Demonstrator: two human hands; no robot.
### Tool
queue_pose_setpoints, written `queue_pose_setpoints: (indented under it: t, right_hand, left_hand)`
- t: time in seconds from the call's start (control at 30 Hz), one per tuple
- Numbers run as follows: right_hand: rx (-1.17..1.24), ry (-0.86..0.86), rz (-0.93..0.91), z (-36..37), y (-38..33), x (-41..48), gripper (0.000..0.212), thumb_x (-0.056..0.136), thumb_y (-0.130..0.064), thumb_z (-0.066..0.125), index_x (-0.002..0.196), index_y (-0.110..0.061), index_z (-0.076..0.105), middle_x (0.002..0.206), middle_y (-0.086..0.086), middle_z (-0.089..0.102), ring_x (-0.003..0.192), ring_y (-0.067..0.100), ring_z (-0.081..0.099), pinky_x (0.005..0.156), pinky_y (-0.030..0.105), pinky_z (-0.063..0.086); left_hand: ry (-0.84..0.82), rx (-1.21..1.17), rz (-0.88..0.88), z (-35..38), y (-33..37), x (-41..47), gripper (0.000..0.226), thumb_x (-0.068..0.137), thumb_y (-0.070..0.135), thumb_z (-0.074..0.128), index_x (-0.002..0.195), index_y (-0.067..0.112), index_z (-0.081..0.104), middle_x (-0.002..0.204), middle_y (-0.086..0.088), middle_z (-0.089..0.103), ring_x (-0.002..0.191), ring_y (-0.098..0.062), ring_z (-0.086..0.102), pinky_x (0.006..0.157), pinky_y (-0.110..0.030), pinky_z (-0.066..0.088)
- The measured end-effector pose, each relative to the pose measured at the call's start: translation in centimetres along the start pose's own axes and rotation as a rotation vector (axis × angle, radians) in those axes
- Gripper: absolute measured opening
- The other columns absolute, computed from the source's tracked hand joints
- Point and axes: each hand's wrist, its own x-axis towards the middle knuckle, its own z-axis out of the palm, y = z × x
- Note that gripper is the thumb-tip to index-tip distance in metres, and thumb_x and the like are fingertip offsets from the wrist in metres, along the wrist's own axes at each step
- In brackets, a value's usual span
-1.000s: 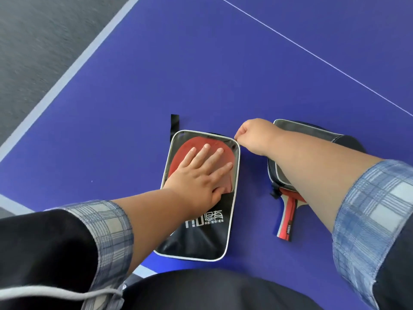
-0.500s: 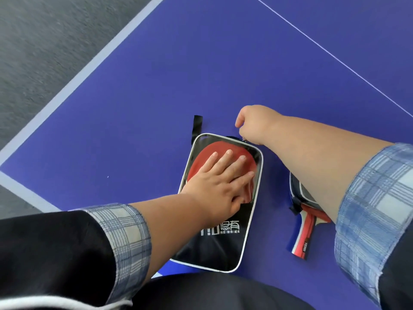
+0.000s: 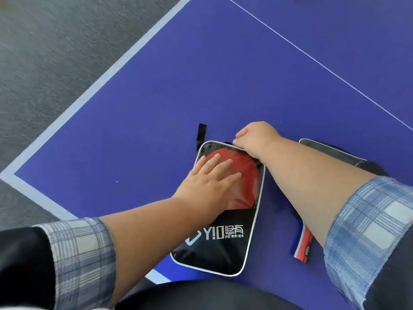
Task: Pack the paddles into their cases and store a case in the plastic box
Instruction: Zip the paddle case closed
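A black case with grey piping and white lettering [image 3: 214, 249] lies on the blue table near its front edge. A red paddle [image 3: 243, 173] shows through the case's clear upper window. My left hand [image 3: 207, 184] lies flat on that window, fingers spread. My right hand [image 3: 254, 137] pinches the case's top edge, apparently on the zipper pull, which is hidden by the fingers. A second case [image 3: 335, 153] lies to the right, mostly behind my right forearm. A paddle handle [image 3: 302, 247], red, white and blue, sticks out below it.
The blue table [image 3: 201, 74] has a pale border, with its left corner [image 3: 9, 175] close by and grey floor [image 3: 44, 52] beyond. A thin white line [image 3: 312, 59] crosses the far surface. A black strap [image 3: 201, 133] extends from the case's top. No plastic box is in view.
My right hand has slid from the case's top right corner leftward along the top edge. My left hand stays flat on the window. The view has shifted.
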Motion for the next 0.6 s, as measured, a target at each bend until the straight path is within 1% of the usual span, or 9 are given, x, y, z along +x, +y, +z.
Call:
queue_pose_setpoints:
  t: [0.03,0.1,0.17,0.3,0.37,0.4,0.5,0.53,0.6]
  right_hand:
    - [-0.018,-0.022,0.007,-0.2,-0.1,0.0,0.029,0.093,-0.027,0.063,0.113,-0.009,0.074,0.119,0.01,0.071,0.112,0.03,0.065,0.093,0.036,0.054]
    - [0.029,-0.019,0.006,-0.7,-0.4,0.0,0.022,0.091,-0.026,0.066,0.106,-0.013,0.075,0.114,0.009,0.072,0.109,0.029,0.066,0.083,0.029,0.05]
    - [0.049,0.001,-0.03,-0.6,-1.0,-0.1,0.019,0.089,-0.022,0.066,0.104,-0.015,0.075,0.109,0.009,0.072,0.106,0.029,0.066,0.077,0.028,0.047]
    - [-0.032,0.038,-0.114,0.3,-3.4,-0.2,0.023,0.093,-0.018,0.059,0.109,-0.012,0.074,0.11,0.011,0.071,0.106,0.031,0.066,0.08,0.032,0.048]
    - [-0.084,0.072,-0.14,1.1,-5.0,-0.2,0.021,0.095,-0.018,0.058,0.109,-0.013,0.073,0.109,0.009,0.071,0.103,0.03,0.066,0.081,0.033,0.052]
    - [-0.118,0.098,-0.14,1.6,-5.8,-0.2,0.018,0.097,-0.018,0.058,0.107,-0.015,0.072,0.105,0.007,0.071,0.1,0.029,0.066,0.081,0.033,0.054]
    - [-0.158,0.168,-0.157,3.0,-6.8,-0.6,0.015,0.098,-0.019,0.056,0.09,-0.02,0.068,0.083,0.002,0.067,0.081,0.028,0.063,0.067,0.032,0.053]
    - [-0.146,0.184,-0.168,3.4,-6.7,-0.9,0.016,0.099,-0.02,0.055,0.091,-0.019,0.07,0.084,0.002,0.068,0.082,0.028,0.065,0.069,0.033,0.055]
    - [-0.1,0.215,-0.171,3.8,-6.4,-1.1,0.018,0.1,-0.024,0.054,0.1,-0.021,0.072,0.096,0.001,0.073,0.092,0.028,0.067,0.081,0.039,0.058]
  left_hand:
    - [-0.012,0.026,0.001,0.3,-0.4,-0.5,0.06,0.099,0.051,0.035,0.155,0.039,0.015,0.166,0.001,0.005,0.151,-0.026,-0.007,0.116,-0.042,-0.015]
    - [-0.039,0.055,0.026,0.7,-0.9,-0.9,0.059,0.101,0.055,0.025,0.156,0.04,0.008,0.166,0.001,-0.003,0.151,-0.026,-0.011,0.117,-0.043,-0.015]
    - [-0.05,0.049,0.039,1.0,-1.0,-0.8,0.059,0.101,0.055,0.022,0.156,0.039,0.006,0.166,0.001,-0.006,0.151,-0.027,-0.013,0.116,-0.043,-0.017]
    - [-0.029,0.021,0.039,1.3,-1.0,-0.6,0.059,0.101,0.054,0.025,0.156,0.039,0.009,0.166,0.001,-0.006,0.151,-0.026,-0.013,0.112,-0.04,-0.024]
    - [-0.022,0.002,0.042,1.4,-1.0,-0.5,0.06,0.101,0.055,0.025,0.156,0.039,0.011,0.166,0.002,-0.005,0.15,-0.026,-0.015,0.111,-0.039,-0.026]
    - [-0.017,-0.006,0.044,1.5,-1.0,-0.5,0.06,0.1,0.055,0.024,0.156,0.039,0.012,0.166,0.002,-0.005,0.15,-0.025,-0.016,0.111,-0.039,-0.026]
    - [-0.005,-0.021,0.053,1.7,-1.3,-0.5,0.059,0.1,0.054,0.027,0.156,0.039,0.012,0.166,0.003,-0.003,0.15,-0.025,-0.016,0.115,-0.041,-0.02]
    - [-0.006,-0.024,0.056,1.8,-1.4,-0.5,0.059,0.1,0.054,0.027,0.156,0.039,0.011,0.166,0.003,-0.002,0.15,-0.026,-0.016,0.116,-0.042,-0.019]
    - [-0.01,-0.023,0.061,2.1,-1.4,-0.5,0.06,0.099,0.054,0.025,0.156,0.039,0.013,0.166,0.003,0.001,0.15,-0.026,-0.015,0.118,-0.044,-0.017]
